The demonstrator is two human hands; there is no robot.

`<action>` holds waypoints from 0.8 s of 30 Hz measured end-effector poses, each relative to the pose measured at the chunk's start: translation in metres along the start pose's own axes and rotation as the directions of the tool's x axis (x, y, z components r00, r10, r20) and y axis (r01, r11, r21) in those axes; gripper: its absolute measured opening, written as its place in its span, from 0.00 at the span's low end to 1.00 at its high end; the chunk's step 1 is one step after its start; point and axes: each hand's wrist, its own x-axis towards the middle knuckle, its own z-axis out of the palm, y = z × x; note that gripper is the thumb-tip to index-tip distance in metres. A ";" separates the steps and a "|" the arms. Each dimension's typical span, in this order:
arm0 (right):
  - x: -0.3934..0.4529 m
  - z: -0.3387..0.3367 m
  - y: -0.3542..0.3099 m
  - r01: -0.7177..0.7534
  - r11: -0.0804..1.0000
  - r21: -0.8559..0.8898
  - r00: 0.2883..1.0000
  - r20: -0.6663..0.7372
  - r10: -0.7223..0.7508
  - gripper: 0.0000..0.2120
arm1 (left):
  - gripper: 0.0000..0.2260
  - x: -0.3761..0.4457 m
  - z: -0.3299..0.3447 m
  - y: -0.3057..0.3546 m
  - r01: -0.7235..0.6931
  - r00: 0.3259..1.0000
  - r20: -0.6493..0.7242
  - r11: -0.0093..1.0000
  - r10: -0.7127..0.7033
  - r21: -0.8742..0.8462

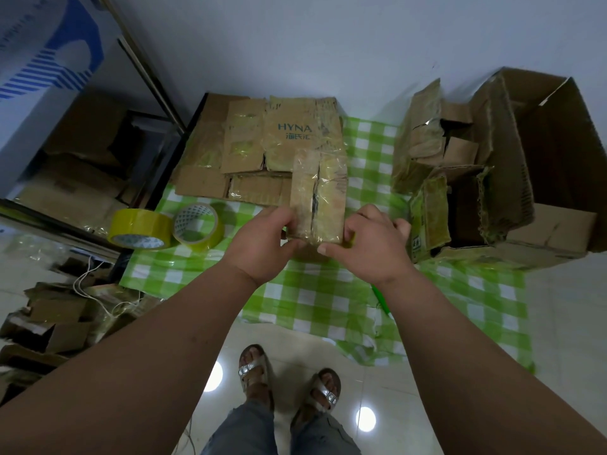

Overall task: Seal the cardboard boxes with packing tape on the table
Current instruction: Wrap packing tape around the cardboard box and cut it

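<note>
From the head camera we look down at a table covered in a glossy green-and-white checked cloth (pixel 315 300), and we take the small cardboard box (pixel 318 205) near the middle of it as our landmark. The box is narrow and oblong, its brown card creased and already wrapped in crinkled, shiny clear tape, with a dark seam still gaping along its top. Our left hand (pixel 262 244) grips the box's near-left corner, fingers curled round it, and our right hand (pixel 374 244) holds the near-right corner, thumb and fingers pinching at the lower edge, perhaps on a loose tape end, though we cannot tell. We judge that this is the step of closing and smoothing this box. The next move likely calls for pressing the flaps together along the seam and laying fresh tape over it. To the left of the box lie two yellowish tape rolls (pixel 164 228), touching each other, translucent with patterned cardboard cores. Behind the box rests a pile of flattened, tape-patched cardboard (pixel 262 139) printed HYNA. To the right of the box sit crumpled small boxes (pixel 430 178) and, beyond them, a large open carton (pixel 545 159) with ragged edges.
</note>
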 end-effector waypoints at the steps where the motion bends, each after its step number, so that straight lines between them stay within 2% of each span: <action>1: 0.000 0.000 0.000 0.007 1.000 -0.016 1.000 0.000 -0.007 0.22 | 0.16 0.001 0.001 0.000 -0.003 1.000 -0.006 1.000 0.003 0.014; 10: 0.006 0.003 -0.004 0.060 0.990 -0.125 0.997 -0.038 -0.065 0.23 | 0.12 0.008 -0.004 0.003 -0.043 0.999 0.023 0.989 0.040 0.142; 15: 0.009 0.007 -0.003 0.065 0.988 -0.142 0.996 -0.058 -0.074 0.18 | 0.14 0.013 -0.005 0.005 -0.051 0.998 0.035 0.988 0.046 0.146; 20: 0.009 0.010 -0.005 0.051 0.988 -0.149 0.995 -0.072 -0.063 0.20 | 0.20 0.014 -0.004 0.009 -0.014 0.999 0.048 0.989 0.007 0.146; 24: 0.010 0.011 -0.006 0.020 0.990 -0.140 0.996 -0.086 -0.033 0.20 | 0.21 0.016 -0.005 0.015 -0.031 0.998 0.057 0.982 0.020 0.184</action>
